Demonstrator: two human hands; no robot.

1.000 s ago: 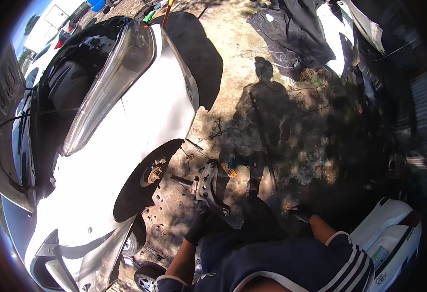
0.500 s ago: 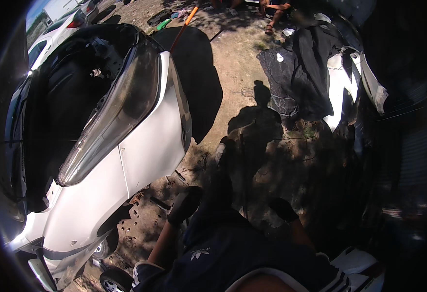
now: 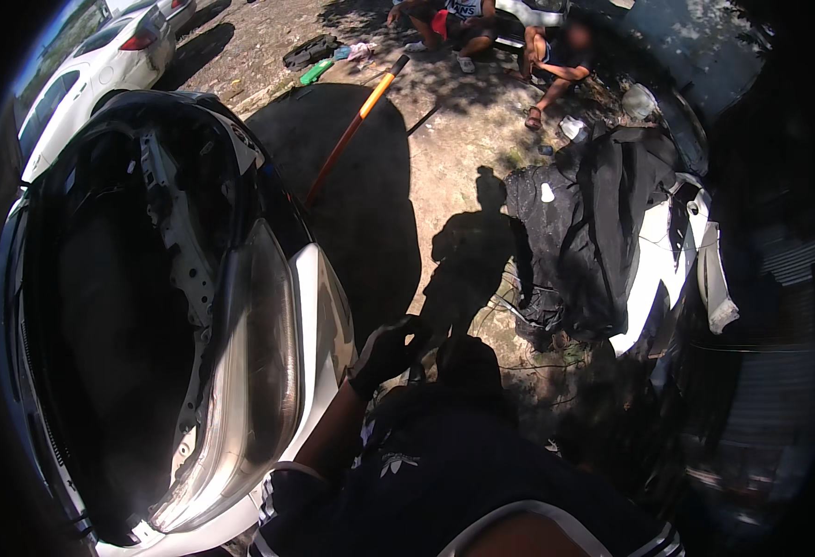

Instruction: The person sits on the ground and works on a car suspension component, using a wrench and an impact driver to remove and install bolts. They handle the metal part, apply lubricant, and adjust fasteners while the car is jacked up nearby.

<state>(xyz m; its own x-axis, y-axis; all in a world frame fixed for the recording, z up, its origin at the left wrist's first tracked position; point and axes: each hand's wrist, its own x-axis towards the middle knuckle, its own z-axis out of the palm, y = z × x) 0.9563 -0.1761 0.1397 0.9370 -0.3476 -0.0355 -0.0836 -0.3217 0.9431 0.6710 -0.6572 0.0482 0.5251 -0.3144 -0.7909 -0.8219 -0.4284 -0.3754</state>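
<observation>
A white car (image 3: 189, 265) stands at my left, its engine bay (image 3: 101, 306) already open. Ahead and right, a black sheet (image 3: 579, 232) lies beside a detached white panel (image 3: 653, 265). The car's headlight (image 3: 263, 353) is in place. My gloved left hand (image 3: 387, 355) appears near it, fingers bent; whether they grip anything, I cannot tell. My right hand is out of view.

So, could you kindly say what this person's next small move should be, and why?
Probably bear right of the orange pole, since it slants up from beside the white car, ahead of the gloved left hand.
</observation>
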